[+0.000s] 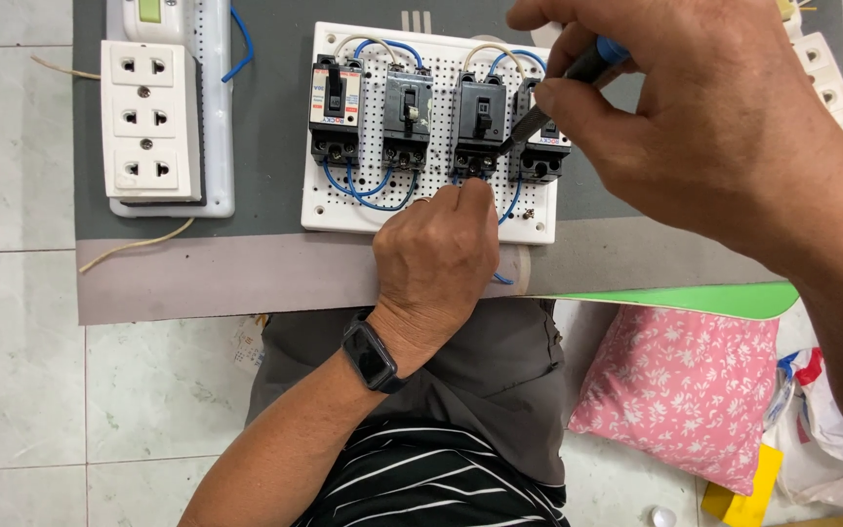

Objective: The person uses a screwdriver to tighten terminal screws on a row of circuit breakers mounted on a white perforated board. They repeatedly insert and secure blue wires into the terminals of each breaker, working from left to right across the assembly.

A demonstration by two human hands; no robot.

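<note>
A white perforated board lies on a grey mat and carries several black circuit breakers joined by blue and white wires. My right hand grips a screwdriver with a black and blue handle. Its tip points down at the lower terminal between the two right breakers. My left hand, with a black smartwatch on the wrist, rests on the board's front edge. Its fingers pinch a blue wire just under the third breaker.
A white socket strip sits at the mat's left with a blue and a cream wire. A grey mat covers a low board over white floor tiles. A pink flowered cushion, plastic bags and a green sheet edge lie at right.
</note>
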